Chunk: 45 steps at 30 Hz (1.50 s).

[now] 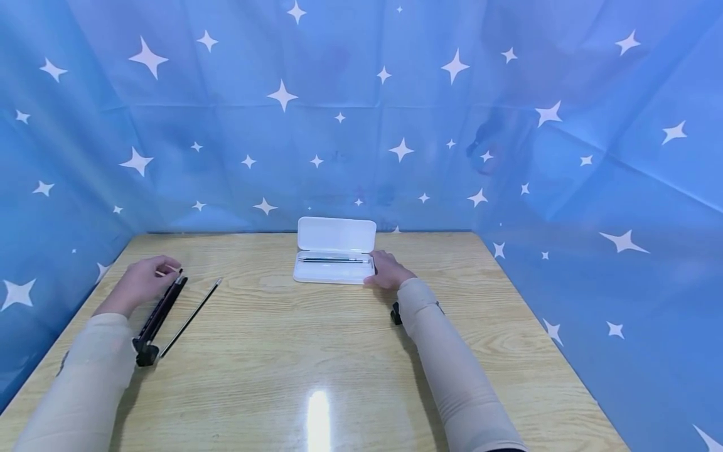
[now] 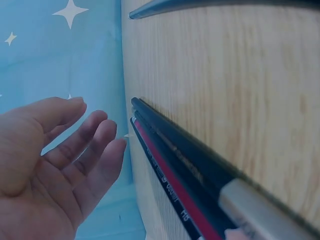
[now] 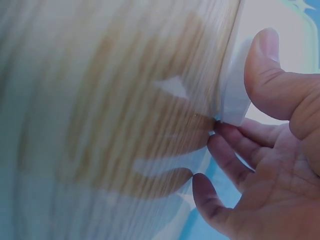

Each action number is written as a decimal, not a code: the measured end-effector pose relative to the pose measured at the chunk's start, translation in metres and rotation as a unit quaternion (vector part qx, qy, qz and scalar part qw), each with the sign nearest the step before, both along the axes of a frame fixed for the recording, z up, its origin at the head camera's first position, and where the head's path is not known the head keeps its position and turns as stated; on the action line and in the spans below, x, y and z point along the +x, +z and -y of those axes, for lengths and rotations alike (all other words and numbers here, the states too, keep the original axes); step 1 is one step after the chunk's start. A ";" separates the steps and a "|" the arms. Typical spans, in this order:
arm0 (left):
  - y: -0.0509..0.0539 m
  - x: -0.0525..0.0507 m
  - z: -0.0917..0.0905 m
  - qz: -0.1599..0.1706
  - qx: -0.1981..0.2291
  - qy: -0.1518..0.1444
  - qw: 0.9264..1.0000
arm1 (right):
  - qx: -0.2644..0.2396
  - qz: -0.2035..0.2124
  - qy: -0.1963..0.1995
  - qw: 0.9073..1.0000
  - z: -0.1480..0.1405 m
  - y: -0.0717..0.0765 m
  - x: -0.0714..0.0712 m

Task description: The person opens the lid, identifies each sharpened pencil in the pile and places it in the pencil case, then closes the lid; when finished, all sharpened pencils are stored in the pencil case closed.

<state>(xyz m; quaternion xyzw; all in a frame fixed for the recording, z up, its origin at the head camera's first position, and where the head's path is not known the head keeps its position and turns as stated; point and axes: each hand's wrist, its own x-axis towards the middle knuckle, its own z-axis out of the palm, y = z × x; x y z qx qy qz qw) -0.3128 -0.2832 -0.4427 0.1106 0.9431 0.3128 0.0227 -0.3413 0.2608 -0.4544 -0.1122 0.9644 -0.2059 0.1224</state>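
At the table's left, my left hand is over a bundle of dark pencils, fingers loosely bent and apart. Nothing lies between its fingers in the left wrist view, where one black pencil shows "HB" beside a red-striped one. A single dark pencil lies to the right of the bundle. My right hand grips the right end of an open white pencil case, thumb at the front and fingers round the far corner. Inside the case lie slim pencils.
The case's hinged lid stands up near the back edge of the wooden table. A blue star-patterned curtain hangs behind the table and along both sides.
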 end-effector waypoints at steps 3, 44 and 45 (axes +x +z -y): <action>-0.001 0.000 -0.001 0.022 0.020 -0.005 1.000 | 0.001 0.001 0.000 1.000 0.000 -0.001 0.000; 0.004 0.010 -0.001 0.046 0.049 -0.005 0.998 | -0.020 0.000 -0.013 1.000 0.002 0.001 0.001; 0.004 0.009 0.000 0.053 0.044 -0.007 0.998 | -0.023 -0.001 -0.013 1.000 0.002 0.001 0.001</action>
